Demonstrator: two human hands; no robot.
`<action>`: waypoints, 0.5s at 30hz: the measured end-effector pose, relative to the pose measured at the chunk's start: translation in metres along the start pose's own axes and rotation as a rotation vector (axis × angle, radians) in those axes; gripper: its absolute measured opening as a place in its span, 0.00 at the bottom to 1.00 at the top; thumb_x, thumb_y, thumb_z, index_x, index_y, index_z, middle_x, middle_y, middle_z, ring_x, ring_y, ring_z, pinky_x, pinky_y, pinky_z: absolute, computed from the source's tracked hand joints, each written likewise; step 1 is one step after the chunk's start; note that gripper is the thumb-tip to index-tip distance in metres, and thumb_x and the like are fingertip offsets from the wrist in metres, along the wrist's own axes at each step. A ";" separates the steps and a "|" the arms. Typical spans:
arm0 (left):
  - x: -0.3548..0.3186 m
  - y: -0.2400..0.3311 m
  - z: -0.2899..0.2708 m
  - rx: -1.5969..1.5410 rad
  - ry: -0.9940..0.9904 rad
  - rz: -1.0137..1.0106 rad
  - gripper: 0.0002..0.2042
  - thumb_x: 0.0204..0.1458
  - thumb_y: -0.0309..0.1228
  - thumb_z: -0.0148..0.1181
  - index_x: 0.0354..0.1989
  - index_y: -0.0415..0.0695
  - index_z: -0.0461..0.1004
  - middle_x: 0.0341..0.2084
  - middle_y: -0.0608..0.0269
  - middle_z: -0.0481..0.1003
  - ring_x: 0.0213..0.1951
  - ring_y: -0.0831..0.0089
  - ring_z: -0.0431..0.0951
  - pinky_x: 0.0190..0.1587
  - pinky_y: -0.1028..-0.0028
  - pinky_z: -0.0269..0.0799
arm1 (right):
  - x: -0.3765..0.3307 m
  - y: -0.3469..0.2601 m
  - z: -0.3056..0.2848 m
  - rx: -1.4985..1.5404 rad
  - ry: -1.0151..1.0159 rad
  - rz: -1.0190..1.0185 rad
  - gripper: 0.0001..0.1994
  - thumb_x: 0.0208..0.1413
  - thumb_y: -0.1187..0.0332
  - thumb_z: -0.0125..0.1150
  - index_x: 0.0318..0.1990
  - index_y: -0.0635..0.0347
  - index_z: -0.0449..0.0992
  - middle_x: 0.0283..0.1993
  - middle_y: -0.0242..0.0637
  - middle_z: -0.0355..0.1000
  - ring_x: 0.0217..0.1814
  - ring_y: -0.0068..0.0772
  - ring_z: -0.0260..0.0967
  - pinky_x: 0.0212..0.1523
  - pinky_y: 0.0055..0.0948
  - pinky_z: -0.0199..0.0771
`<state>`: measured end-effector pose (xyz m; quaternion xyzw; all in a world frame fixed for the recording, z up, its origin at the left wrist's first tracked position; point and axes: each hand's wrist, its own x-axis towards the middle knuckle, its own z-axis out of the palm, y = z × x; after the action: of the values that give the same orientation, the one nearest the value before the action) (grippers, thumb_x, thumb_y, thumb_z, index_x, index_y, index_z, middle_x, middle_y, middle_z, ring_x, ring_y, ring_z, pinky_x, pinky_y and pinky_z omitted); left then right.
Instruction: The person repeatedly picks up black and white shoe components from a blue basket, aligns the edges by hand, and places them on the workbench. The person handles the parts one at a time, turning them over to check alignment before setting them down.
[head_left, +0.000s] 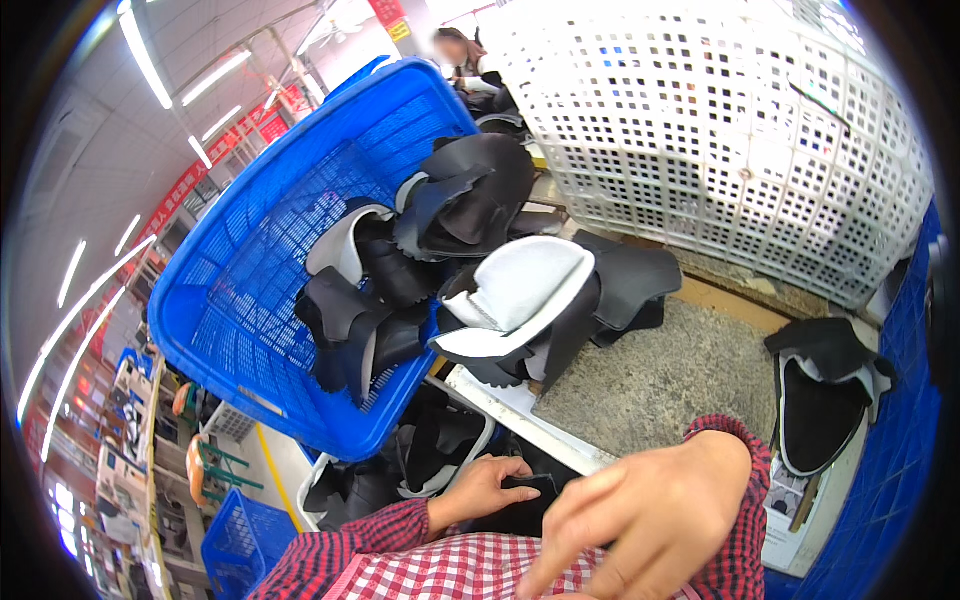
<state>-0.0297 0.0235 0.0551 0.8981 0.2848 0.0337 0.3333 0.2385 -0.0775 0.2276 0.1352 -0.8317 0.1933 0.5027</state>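
My left hand (482, 492) is low in the middle, its thumb and fingers pinching the edge of a black shoe upper (515, 517) in front of my apron. Most of that upper is hidden by my hands. Just to its right, my right hand (655, 510) hangs above my lap with bent fingers spread apart and nothing visible in them. Beyond my hands, a black shoe upper with a white lining (520, 290) lies on the near corner of the worktop. Another black upper (822, 410) rests at the right side, its dark underside showing.
A tilted blue plastic basket (290, 420) at the left holds several black uppers. More uppers fill a white crate (488, 440) below it. A tall white perforated crate (720, 150) stands behind the rough grey worktop (680, 370). Far back, a person (458, 52) is partly visible.
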 end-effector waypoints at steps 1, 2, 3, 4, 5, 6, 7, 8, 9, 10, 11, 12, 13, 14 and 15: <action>-0.001 -0.004 0.000 -0.004 -0.006 0.031 0.20 0.54 0.48 0.73 0.43 0.45 0.81 0.38 0.58 0.83 0.41 0.55 0.81 0.46 0.61 0.75 | 0.000 0.005 -0.004 0.027 -0.069 0.060 0.10 0.64 0.62 0.67 0.39 0.60 0.83 0.46 0.38 0.81 0.53 0.48 0.80 0.51 0.48 0.78; -0.005 -0.007 0.001 -0.107 0.031 0.002 0.20 0.53 0.48 0.73 0.45 0.45 0.81 0.39 0.56 0.83 0.43 0.54 0.80 0.47 0.61 0.74 | -0.001 0.011 -0.008 -0.033 -0.101 0.134 0.10 0.66 0.62 0.66 0.45 0.59 0.85 0.53 0.37 0.83 0.55 0.44 0.79 0.52 0.42 0.78; -0.007 -0.011 0.000 -0.153 0.073 0.067 0.20 0.53 0.47 0.72 0.47 0.45 0.80 0.40 0.56 0.83 0.44 0.54 0.80 0.49 0.61 0.73 | -0.001 0.023 -0.004 -0.024 -0.072 0.216 0.10 0.63 0.64 0.69 0.46 0.59 0.85 0.52 0.36 0.83 0.54 0.44 0.80 0.51 0.40 0.79; -0.012 -0.014 0.000 -0.197 0.120 0.133 0.21 0.53 0.46 0.72 0.49 0.45 0.79 0.41 0.56 0.82 0.45 0.54 0.80 0.50 0.61 0.71 | -0.004 0.036 0.004 0.000 -0.069 0.322 0.11 0.61 0.65 0.71 0.46 0.59 0.85 0.52 0.35 0.84 0.54 0.43 0.80 0.51 0.39 0.79; -0.016 -0.017 -0.001 -0.345 0.133 0.149 0.22 0.54 0.44 0.72 0.53 0.46 0.77 0.42 0.56 0.81 0.46 0.54 0.80 0.52 0.61 0.68 | -0.007 0.050 0.015 -0.060 -0.050 0.434 0.12 0.58 0.66 0.74 0.46 0.59 0.85 0.49 0.35 0.84 0.52 0.42 0.80 0.50 0.37 0.80; -0.022 -0.020 -0.002 -0.176 0.175 0.213 0.25 0.53 0.43 0.73 0.54 0.43 0.74 0.45 0.56 0.80 0.47 0.55 0.79 0.53 0.61 0.68 | -0.014 0.064 0.029 -0.097 -0.087 0.618 0.13 0.56 0.67 0.76 0.46 0.58 0.84 0.47 0.35 0.84 0.50 0.41 0.81 0.49 0.35 0.80; -0.029 -0.023 -0.004 -0.175 0.125 0.144 0.25 0.52 0.42 0.73 0.54 0.42 0.74 0.45 0.56 0.80 0.48 0.56 0.79 0.54 0.61 0.68 | -0.022 0.076 0.046 -0.169 -0.041 0.734 0.13 0.55 0.66 0.76 0.46 0.58 0.83 0.44 0.36 0.83 0.47 0.40 0.80 0.48 0.35 0.80; -0.036 -0.026 -0.006 -0.181 0.070 0.073 0.26 0.52 0.41 0.74 0.54 0.41 0.73 0.46 0.56 0.80 0.49 0.57 0.78 0.54 0.60 0.67 | -0.033 0.086 0.064 -0.247 -0.029 0.892 0.14 0.54 0.66 0.77 0.45 0.58 0.83 0.41 0.36 0.82 0.45 0.40 0.80 0.47 0.34 0.80; -0.043 -0.028 -0.007 -0.193 0.166 0.130 0.28 0.54 0.37 0.73 0.59 0.40 0.69 0.46 0.52 0.79 0.50 0.57 0.78 0.56 0.60 0.70 | -0.044 0.092 0.081 -0.302 0.018 1.017 0.14 0.54 0.66 0.77 0.45 0.59 0.82 0.40 0.37 0.81 0.43 0.40 0.80 0.46 0.34 0.80; -0.050 -0.030 -0.010 -0.219 0.195 0.125 0.28 0.54 0.38 0.73 0.58 0.40 0.68 0.46 0.52 0.79 0.50 0.57 0.78 0.56 0.60 0.70 | -0.055 0.097 0.097 -0.367 0.072 1.172 0.15 0.53 0.65 0.78 0.44 0.59 0.81 0.38 0.37 0.80 0.41 0.39 0.80 0.45 0.34 0.80; -0.056 -0.031 -0.012 -0.244 0.209 0.116 0.28 0.54 0.38 0.73 0.58 0.40 0.67 0.46 0.52 0.79 0.50 0.56 0.78 0.56 0.60 0.70 | -0.065 0.099 0.112 -0.398 0.102 1.251 0.15 0.54 0.65 0.78 0.45 0.59 0.81 0.38 0.37 0.79 0.41 0.38 0.80 0.44 0.33 0.79; -0.061 -0.031 -0.014 -0.254 0.208 0.108 0.28 0.54 0.38 0.74 0.58 0.40 0.66 0.46 0.52 0.79 0.51 0.56 0.78 0.57 0.60 0.70 | -0.073 0.098 0.126 -0.318 0.134 1.375 0.15 0.55 0.65 0.77 0.46 0.60 0.81 0.39 0.37 0.80 0.42 0.35 0.80 0.44 0.32 0.79; -0.066 -0.031 -0.016 -0.263 0.183 0.099 0.31 0.54 0.38 0.74 0.61 0.40 0.64 0.46 0.52 0.78 0.51 0.56 0.77 0.57 0.60 0.70 | -0.079 0.097 0.138 -0.279 0.148 1.340 0.15 0.56 0.65 0.77 0.46 0.60 0.81 0.40 0.38 0.80 0.42 0.34 0.80 0.45 0.32 0.79; -0.069 -0.031 -0.018 -0.276 0.184 0.097 0.31 0.53 0.39 0.75 0.60 0.40 0.65 0.45 0.54 0.78 0.52 0.57 0.77 0.59 0.60 0.69 | -0.083 0.094 0.147 -0.258 0.145 1.418 0.15 0.56 0.65 0.76 0.47 0.61 0.81 0.40 0.38 0.81 0.43 0.33 0.80 0.45 0.32 0.78; -0.072 -0.032 -0.019 -0.341 0.131 0.081 0.31 0.53 0.40 0.75 0.60 0.40 0.65 0.44 0.54 0.78 0.51 0.57 0.76 0.59 0.60 0.68 | -0.084 0.091 0.155 -0.261 0.158 1.398 0.13 0.56 0.69 0.74 0.46 0.61 0.80 0.41 0.40 0.81 0.43 0.37 0.81 0.46 0.34 0.78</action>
<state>-0.1101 0.0159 0.0591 0.8352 0.2598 0.1532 0.4599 0.1172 -0.0649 0.0707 -0.5051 -0.7011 0.3782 0.3321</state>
